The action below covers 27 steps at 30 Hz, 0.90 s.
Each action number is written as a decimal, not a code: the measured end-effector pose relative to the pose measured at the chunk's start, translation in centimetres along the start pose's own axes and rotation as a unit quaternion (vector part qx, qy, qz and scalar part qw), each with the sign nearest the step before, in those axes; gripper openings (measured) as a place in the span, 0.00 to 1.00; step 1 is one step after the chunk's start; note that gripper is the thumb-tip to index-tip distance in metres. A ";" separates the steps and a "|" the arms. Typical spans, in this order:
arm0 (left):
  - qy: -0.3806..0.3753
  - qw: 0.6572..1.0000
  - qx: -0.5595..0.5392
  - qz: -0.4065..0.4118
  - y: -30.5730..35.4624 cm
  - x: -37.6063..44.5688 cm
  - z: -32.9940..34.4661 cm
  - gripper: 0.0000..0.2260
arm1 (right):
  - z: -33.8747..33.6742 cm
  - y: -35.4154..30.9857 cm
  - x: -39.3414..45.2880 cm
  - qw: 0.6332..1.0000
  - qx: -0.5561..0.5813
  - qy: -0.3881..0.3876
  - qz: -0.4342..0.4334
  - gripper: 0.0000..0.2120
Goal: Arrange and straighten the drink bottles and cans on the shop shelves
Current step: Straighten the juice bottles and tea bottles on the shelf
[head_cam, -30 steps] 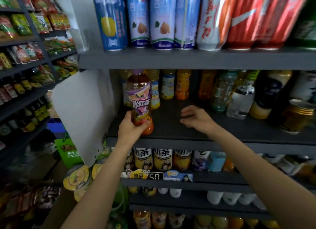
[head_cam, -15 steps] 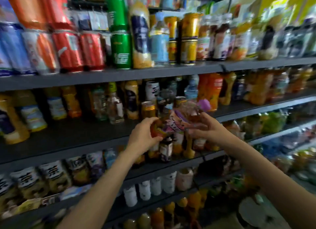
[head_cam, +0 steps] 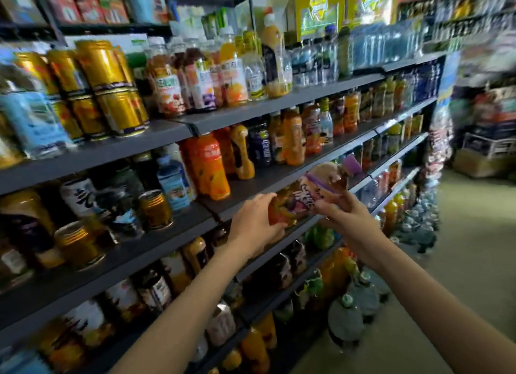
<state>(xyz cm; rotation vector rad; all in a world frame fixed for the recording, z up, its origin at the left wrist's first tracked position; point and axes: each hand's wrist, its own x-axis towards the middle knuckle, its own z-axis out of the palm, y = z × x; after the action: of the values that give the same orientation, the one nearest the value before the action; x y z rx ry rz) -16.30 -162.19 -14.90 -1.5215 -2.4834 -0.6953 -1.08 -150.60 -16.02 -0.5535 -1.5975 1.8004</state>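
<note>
The middle shelf (head_cam: 251, 186) has bare board just beyond the hands. In front of its edge the tea bottle (head_cam: 310, 197) lies tilted, purple cap up-right, base toward the left hand (head_cam: 255, 224), which cups it; the right hand (head_cam: 344, 210) pinches what looks like its label. An orange bottle (head_cam: 208, 168) stands left of the gap.

The gold cans (head_cam: 111, 94) have glossy, ribbed metal walls. Below them, the shelf board (head_cam: 156, 234) is matt dark grey and smooth. Right of the cans, the juice bottles (head_cam: 229, 77) are clear shiny plastic with glossy printed labels. The tea bottle (head_cam: 310, 195) is transparent plastic under a slick purple label.
</note>
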 end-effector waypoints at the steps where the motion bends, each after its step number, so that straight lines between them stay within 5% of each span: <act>1: 0.004 1.000 -0.005 -0.001 0.2 0.9 0.9 0.28 | 0.0 0.3 1.3 1.000 0.005 0.001 -0.004 0.35; 6: -0.012 1.000 -0.021 0.005 -0.8 7.8 5.1 0.28 | -0.9 2.3 10.5 0.998 0.021 0.043 -0.032 0.32; 11: -0.073 0.991 -0.111 -0.014 -3.3 16.5 7.6 0.25 | -3.0 2.4 19.3 0.991 -0.082 0.072 -0.072 0.30; 19: 0.039 0.973 -0.185 -0.131 -4.6 27.8 11.5 0.20 | -10.4 0.2 32.1 0.966 -0.164 0.148 -0.136 0.33; 27: 0.125 0.941 -0.194 -0.246 -2.8 35.4 16.8 0.34 | -16.1 1.2 45.7 0.973 -0.163 0.096 -0.136 0.34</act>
<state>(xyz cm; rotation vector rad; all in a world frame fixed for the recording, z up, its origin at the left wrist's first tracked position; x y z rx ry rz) -33.69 -127.13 -17.93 -0.8041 -2.6383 -1.4288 -21.87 -106.80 -14.78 -0.6024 -1.7485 1.2548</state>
